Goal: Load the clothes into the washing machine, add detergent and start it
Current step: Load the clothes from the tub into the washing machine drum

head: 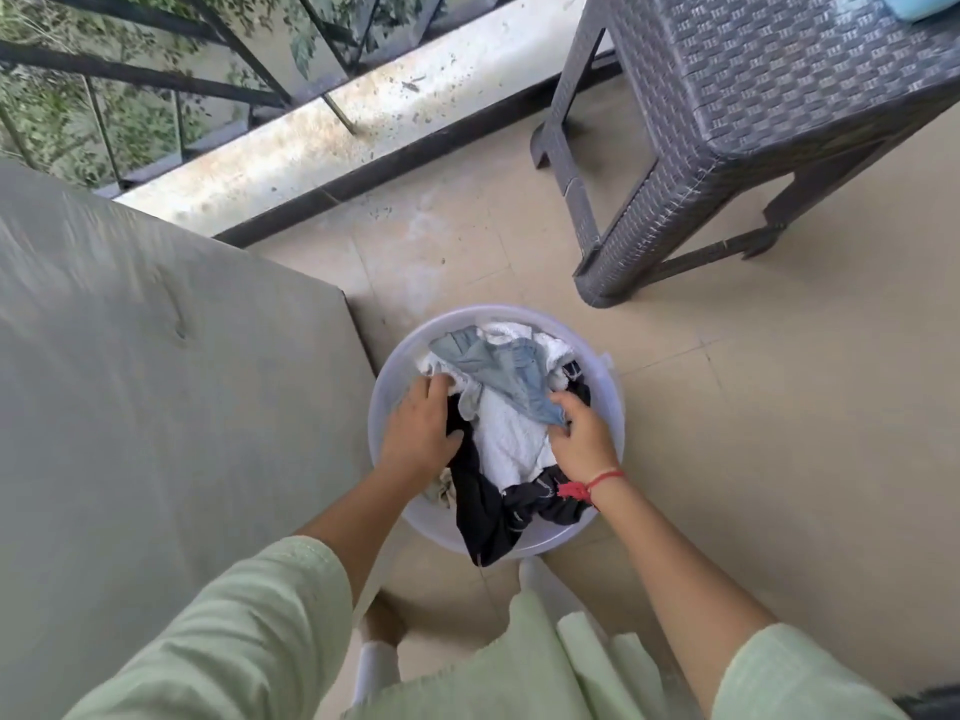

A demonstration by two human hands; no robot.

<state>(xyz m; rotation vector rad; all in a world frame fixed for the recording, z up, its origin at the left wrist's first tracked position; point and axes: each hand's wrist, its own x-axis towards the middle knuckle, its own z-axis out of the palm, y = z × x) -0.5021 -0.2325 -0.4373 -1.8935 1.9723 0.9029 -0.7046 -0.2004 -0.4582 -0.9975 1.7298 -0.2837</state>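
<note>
With the left hand (421, 433) and right hand (582, 441) gripping the clothes (511, 433) from either side, digging deeper, under the dark piece trailing over the near rim, is likely helping lift the heap whole. Both arms are reaching steeply down, fingers curling into cloth. The clothes are lying in the tub (608, 402), just right of the grey cover (156, 356).
</note>
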